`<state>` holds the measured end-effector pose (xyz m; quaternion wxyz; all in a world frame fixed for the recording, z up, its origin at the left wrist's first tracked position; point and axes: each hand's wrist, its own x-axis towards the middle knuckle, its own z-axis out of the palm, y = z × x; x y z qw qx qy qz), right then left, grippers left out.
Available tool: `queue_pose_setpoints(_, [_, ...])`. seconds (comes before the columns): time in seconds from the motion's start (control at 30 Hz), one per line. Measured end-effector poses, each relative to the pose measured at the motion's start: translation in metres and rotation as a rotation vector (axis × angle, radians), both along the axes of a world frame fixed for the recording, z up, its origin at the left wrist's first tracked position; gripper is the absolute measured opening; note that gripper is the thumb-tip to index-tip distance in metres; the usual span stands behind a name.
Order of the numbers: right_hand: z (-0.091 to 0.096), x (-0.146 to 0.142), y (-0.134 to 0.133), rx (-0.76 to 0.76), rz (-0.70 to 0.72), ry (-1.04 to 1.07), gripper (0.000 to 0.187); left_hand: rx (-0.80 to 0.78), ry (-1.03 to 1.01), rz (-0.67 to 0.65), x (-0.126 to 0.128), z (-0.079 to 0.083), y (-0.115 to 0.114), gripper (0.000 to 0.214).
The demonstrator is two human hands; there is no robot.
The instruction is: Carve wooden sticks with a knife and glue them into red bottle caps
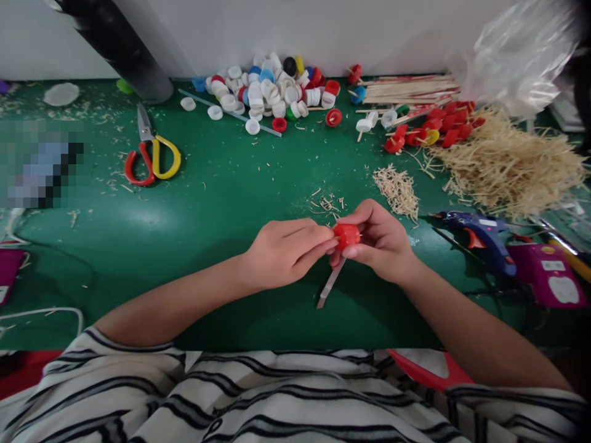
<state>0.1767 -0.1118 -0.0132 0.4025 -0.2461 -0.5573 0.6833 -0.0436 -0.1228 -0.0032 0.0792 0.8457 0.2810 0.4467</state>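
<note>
We cannot make out the pixelated patch on the left of the green table. Our left hand and right hand cover much of the small red plastic bottle cap and the top of the flat grey stick. The black cylinder and the clear plastic bag run off the top edge.

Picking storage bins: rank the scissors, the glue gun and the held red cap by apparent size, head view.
1-2. Blue plastic glue gun, red-and-yellow-handled metal scissors: alike; scissors lie farther, so unsure.
3. Red plastic bottle cap.
</note>
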Motion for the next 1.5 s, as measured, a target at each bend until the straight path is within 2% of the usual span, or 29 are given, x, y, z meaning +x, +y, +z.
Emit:
queue_pose_setpoints(0.23, [0.000, 0.001, 0.003, 0.047, -0.022, -0.034, 0.041, 0.095, 0.039, 0.031, -0.001, 0.004, -0.002, 0.005])
queue_pose_setpoints(0.47, [0.003, 0.000, 0.000, 0.059, -0.060, -0.009, 0.037, 0.036, 0.046, 0.067, -0.001, 0.010, -0.007, 0.011])
queue_pose_setpoints(0.57, [0.008, 0.002, 0.000, 0.051, -0.060, -0.060, 0.039, 0.018, 0.063, 0.072, -0.002, 0.011, -0.008, 0.011])
queue_pose_setpoints(0.67, [0.013, 0.005, 0.000, 0.095, -0.002, -0.158, 0.042, 0.080, 0.107, 0.055, -0.002, 0.010, -0.009, 0.008])
queue_pose_setpoints(0.77, [0.013, 0.005, -0.002, 0.194, 0.015, -0.219, 0.036, 0.119, 0.145, 0.020, 0.000, 0.009, -0.010, 0.006])
queue_pose_setpoints(0.93, [0.007, 0.000, -0.006, 0.191, 0.025, -0.131, 0.029, 0.070, 0.114, -0.025, 0.003, 0.008, -0.014, 0.003])
queue_pose_setpoints(1.07, [0.007, -0.003, -0.008, 0.247, -0.049, -0.158, 0.028, 0.077, 0.146, -0.011, 0.003, 0.009, -0.016, 0.006])
queue_pose_setpoints(1.2, [0.008, -0.003, -0.010, 0.365, -0.118, -0.246, 0.027, 0.226, 0.241, 0.001, 0.002, 0.010, -0.015, 0.011])
queue_pose_setpoints(1.5, [0.009, -0.003, -0.014, 0.427, -0.199, -0.346, 0.024, 0.326, 0.248, -0.005, 0.000, 0.010, -0.014, 0.007])
